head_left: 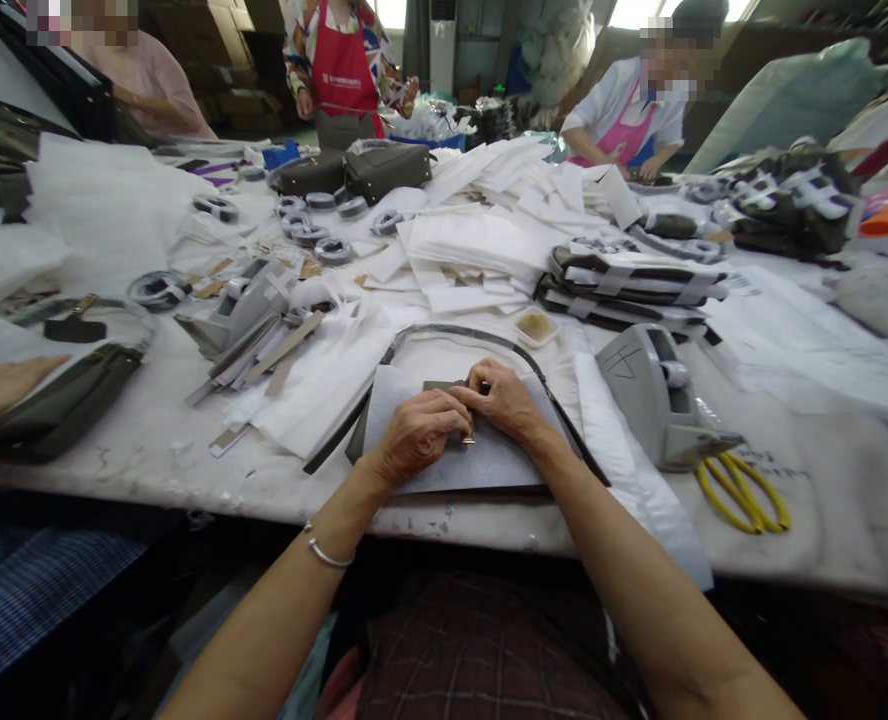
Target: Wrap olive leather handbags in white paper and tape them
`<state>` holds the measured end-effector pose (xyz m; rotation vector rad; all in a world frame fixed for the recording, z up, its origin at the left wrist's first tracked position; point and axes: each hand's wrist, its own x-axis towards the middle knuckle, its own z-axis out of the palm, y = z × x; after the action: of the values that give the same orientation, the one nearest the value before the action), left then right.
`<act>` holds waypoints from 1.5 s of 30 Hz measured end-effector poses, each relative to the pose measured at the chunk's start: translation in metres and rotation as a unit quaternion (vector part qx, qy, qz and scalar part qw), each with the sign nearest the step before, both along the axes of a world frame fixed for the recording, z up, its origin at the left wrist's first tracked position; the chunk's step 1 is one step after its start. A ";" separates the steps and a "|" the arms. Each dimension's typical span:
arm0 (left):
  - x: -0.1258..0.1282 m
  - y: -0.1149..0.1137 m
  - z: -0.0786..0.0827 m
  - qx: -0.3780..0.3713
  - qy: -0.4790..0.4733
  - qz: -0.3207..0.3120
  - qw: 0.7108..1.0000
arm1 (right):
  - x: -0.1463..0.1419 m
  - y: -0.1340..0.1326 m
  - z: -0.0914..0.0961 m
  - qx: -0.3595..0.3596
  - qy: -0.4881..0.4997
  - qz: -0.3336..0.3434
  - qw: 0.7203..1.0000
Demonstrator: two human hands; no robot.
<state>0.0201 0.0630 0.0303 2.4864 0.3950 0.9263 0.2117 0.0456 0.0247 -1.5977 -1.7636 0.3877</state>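
Note:
In the head view, a dark handbag lies in front of me, mostly hidden under a white paper sheet (451, 475). Its dark strap (481, 332) arches across the table behind the sheet. Above the paper, my left hand (423, 432) and my right hand (502, 400) meet with bent, closed fingers. Both grip a small olive leather tag (436, 385), whose left end shows past the fingers. A gold-coloured metal clasp (469, 438) hangs below my left fingertips. The fingers cover most of the tag.
A grey tape dispenser (650, 395) and yellow-handled scissors (744, 492) lie right. Another dispenser (245, 305) stands left, near cardboard strips. Stacked paper (474, 245) and wrapped dark bags (631, 285) lie beyond. A co-worker's hand (9, 385) rests by another bag; other people stand across the table.

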 end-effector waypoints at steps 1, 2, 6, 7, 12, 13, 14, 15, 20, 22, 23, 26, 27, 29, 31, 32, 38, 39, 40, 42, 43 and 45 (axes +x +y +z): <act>0.000 0.000 -0.001 -0.002 0.008 -0.016 1.000 | -0.001 0.000 0.000 -0.003 -0.008 -0.002 1.000; 0.001 0.001 -0.002 -0.005 0.017 -0.026 0.999 | -0.001 -0.001 0.001 -0.005 -0.017 -0.005 1.000; 0.000 -0.001 0.006 -0.022 0.078 -0.032 0.996 | -0.003 -0.002 0.001 0.001 -0.045 -0.007 0.999; -0.001 -0.003 0.011 -0.027 0.103 -0.030 0.994 | -0.004 -0.002 0.001 0.004 -0.050 -0.007 0.999; -0.018 -0.025 0.029 0.013 0.224 -0.028 0.974 | -0.003 -0.001 -0.004 0.013 -0.060 -0.004 0.998; -0.020 -0.031 0.029 0.033 0.233 -0.022 0.972 | -0.003 -0.001 -0.005 0.014 -0.062 -0.004 0.998; -0.022 -0.036 0.027 0.049 0.236 -0.012 0.970 | -0.003 -0.001 -0.004 0.017 -0.065 -0.004 0.998; -0.024 -0.040 0.024 0.060 0.236 0.000 0.970 | -0.003 -0.002 -0.002 0.025 -0.068 -0.004 0.997; -0.026 -0.047 0.010 0.032 0.215 0.035 0.975 | -0.001 -0.013 0.027 0.043 -0.056 0.069 0.995; -0.027 -0.045 0.009 0.016 0.206 0.034 0.978 | 0.000 -0.022 0.042 -0.020 -0.049 0.155 0.987; -0.027 -0.044 0.009 0.012 0.200 0.032 0.979 | 0.000 -0.026 0.048 -0.055 -0.049 0.195 0.978; -0.029 -0.042 0.010 0.000 0.189 0.020 0.982 | 0.000 -0.035 0.055 -0.109 -0.068 0.256 0.958; -0.029 -0.042 0.010 -0.001 0.186 0.019 0.982 | 0.001 -0.037 0.054 -0.108 -0.076 0.260 0.956; -0.029 -0.043 0.010 -0.001 0.182 0.019 0.983 | 0.002 -0.038 0.050 -0.098 -0.093 0.268 0.954; -0.029 -0.044 0.010 -0.001 0.181 0.021 0.983 | 0.003 -0.037 0.045 -0.088 -0.111 0.284 0.948; -0.029 -0.044 0.010 -0.001 0.182 0.022 0.983 | 0.003 -0.037 0.043 -0.084 -0.119 0.290 0.946; -0.033 -0.045 0.008 0.015 0.177 0.003 0.984 | 0.004 -0.034 0.044 -0.109 -0.127 0.298 0.940; -0.034 -0.045 0.007 0.019 0.177 0.000 0.984 | 0.003 -0.034 0.044 -0.110 -0.126 0.298 0.940; -0.034 -0.045 0.006 0.024 0.178 -0.002 0.984 | 0.002 -0.034 0.044 -0.108 -0.126 0.294 0.941; -0.035 -0.045 0.004 0.032 0.179 0.000 0.983 | -0.002 -0.038 0.043 -0.104 -0.143 0.268 0.947; -0.035 -0.045 0.004 0.037 0.179 0.004 0.983 | -0.005 -0.040 0.041 -0.101 -0.161 0.244 0.951; -0.034 -0.046 0.005 0.052 0.184 0.011 0.982 | -0.013 -0.046 0.040 -0.097 -0.207 0.187 0.955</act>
<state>-0.0142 0.0172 0.0349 2.7570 0.5042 0.5005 0.1991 0.0000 0.0643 -1.5535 -2.4309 0.4364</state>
